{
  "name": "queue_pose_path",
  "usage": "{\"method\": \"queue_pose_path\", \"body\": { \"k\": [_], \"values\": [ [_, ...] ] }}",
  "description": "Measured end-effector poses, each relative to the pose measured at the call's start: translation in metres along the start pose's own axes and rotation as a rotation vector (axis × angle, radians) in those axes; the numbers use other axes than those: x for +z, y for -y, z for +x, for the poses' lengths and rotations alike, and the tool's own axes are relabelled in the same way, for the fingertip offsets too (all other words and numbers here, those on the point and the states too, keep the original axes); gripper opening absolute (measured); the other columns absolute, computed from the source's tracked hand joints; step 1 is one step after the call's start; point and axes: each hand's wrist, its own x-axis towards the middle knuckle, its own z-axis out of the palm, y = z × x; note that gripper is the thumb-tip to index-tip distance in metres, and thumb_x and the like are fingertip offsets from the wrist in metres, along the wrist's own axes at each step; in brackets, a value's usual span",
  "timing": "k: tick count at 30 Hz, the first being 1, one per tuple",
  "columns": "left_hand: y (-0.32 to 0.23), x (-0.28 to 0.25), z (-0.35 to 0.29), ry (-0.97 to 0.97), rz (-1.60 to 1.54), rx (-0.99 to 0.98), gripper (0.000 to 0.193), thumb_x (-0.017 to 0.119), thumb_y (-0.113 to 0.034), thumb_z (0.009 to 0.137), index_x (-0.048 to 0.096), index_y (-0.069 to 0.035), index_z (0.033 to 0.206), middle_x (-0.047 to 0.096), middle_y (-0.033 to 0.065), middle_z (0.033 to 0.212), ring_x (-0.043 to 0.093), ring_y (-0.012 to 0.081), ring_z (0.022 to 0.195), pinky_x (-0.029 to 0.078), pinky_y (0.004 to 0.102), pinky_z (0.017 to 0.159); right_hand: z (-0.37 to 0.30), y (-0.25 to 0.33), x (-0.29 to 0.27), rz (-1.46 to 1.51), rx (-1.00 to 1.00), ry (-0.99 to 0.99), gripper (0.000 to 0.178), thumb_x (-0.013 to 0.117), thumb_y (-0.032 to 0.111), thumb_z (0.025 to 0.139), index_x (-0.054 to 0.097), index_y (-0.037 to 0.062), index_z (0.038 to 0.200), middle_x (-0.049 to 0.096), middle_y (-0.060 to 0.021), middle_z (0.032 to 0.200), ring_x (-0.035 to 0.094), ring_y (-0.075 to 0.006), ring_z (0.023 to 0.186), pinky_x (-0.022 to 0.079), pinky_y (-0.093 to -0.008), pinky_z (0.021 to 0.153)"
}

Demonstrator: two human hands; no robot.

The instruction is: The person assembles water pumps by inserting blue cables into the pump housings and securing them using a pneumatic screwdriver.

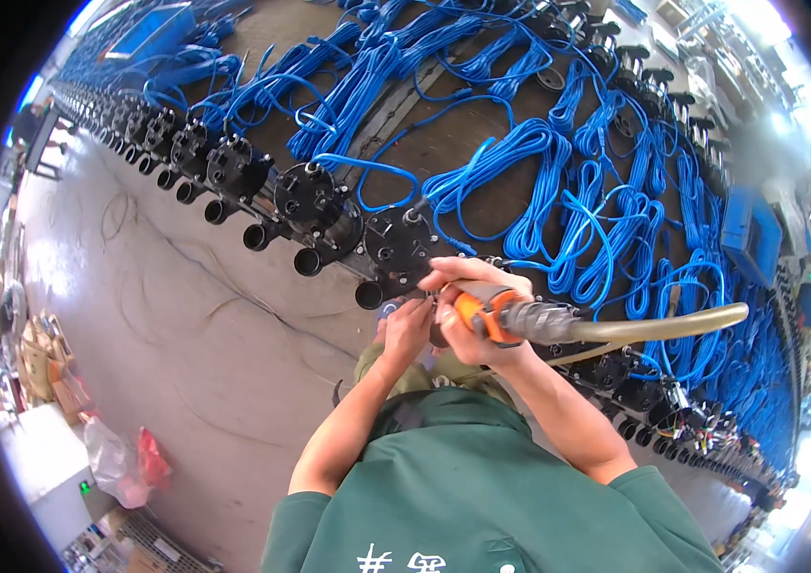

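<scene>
Head: right hand [474, 346] around orange tool [484, 313]; left hand's [407, 331] grip, blue bin's [738, 222] contents unclear

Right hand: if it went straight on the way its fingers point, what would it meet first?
Most likely the black round housing, just ahead to the upper left of the right hand, which grips an orange tool. Depth is unclear; they may already touch.

Tool [484, 313]: orange body, held in the right hand [484, 275]; dark ribbed sleeve [547, 323] and translucent yellowish hose [658, 330] extend toward 3 o'clock; front end hidden. Housing [398, 244]: black, round-faced, at the tool's 10 o'clock; open tubular port [370, 294] at its 7 o'clock, left hand [407, 330] near its 6 o'clock.
</scene>
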Motion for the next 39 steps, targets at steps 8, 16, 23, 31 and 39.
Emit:
{"method": "queue_pose_path", "body": {
  "k": [8,16,23,31,39],
  "values": [
    [-0.123,-0.107,0.09,0.21,0.259,0.162,0.006,0.071,-0.01,0.079,0.069,-0.007,0.084,0.065,0.0111,0.077,0.064,0.0327,0.066,0.051,0.0399,0.059,-0.012,0.061,-0.057,0.061,-0.22,-0.279,0.033,0.062,-0.004,0.067,0.067,-0.0031,0.1,0.071,-0.013,0.082,0.063,-0.0123,0.056,0.051,-0.0229,0.051],
    [-0.145,-0.007,0.317,1.429,0.606,0.845,0.012,0.069,-0.014,0.081,0.071,-0.005,0.09,0.067,0.0112,0.084,0.066,0.0329,0.084,0.053,0.0427,0.071,-0.044,0.054,-0.088,0.053,-0.125,-0.87,0.029,0.063,-0.003,0.079,0.057,-0.0036,0.108,0.064,-0.0204,0.091,0.063,-0.0144,0.063,0.055,-0.0241,0.055],
    [-0.077,0.124,0.281,1.903,0.144,1.324,0.012,0.064,-0.014,0.083,0.067,-0.008,0.092,0.068,0.0116,0.08,0.067,0.0337,0.08,0.053,0.0447,0.068,-0.033,0.043,-0.062,-0.16,-0.004,-1.111,0.03,0.062,-0.002,0.082,0.057,-0.0025,0.111,0.063,-0.0193,0.091,0.065,-0.0155,0.064,0.055,-0.0249,0.055],
    [-0.04,0.119,0.277,1.928,-0.2,1.158,0.012,0.063,-0.009,0.076,0.067,-0.003,0.086,0.07,0.0126,0.082,0.067,0.0336,0.081,0.053,0.0438,0.069,0.004,0.03,-0.049,-0.202,0.116,-1.113,0.035,0.06,-0.002,0.086,0.051,0.0011,0.119,0.061,-0.0172,0.094,0.063,-0.0167,0.07,0.056,-0.0285,0.062],
    [-0.03,0.116,0.275,1.927,-0.233,1.196,0.011,0.065,-0.009,0.075,0.066,-0.004,0.084,0.07,0.0153,0.081,0.068,0.0349,0.082,0.054,0.0451,0.071,0.022,-0.003,-0.038,-0.275,0.096,-1.079,0.022,0.064,0.001,0.085,0.057,-0.0004,0.106,0.063,-0.0143,0.089,0.063,-0.0168,0.067,0.055,-0.0298,0.06]
  ]
}}
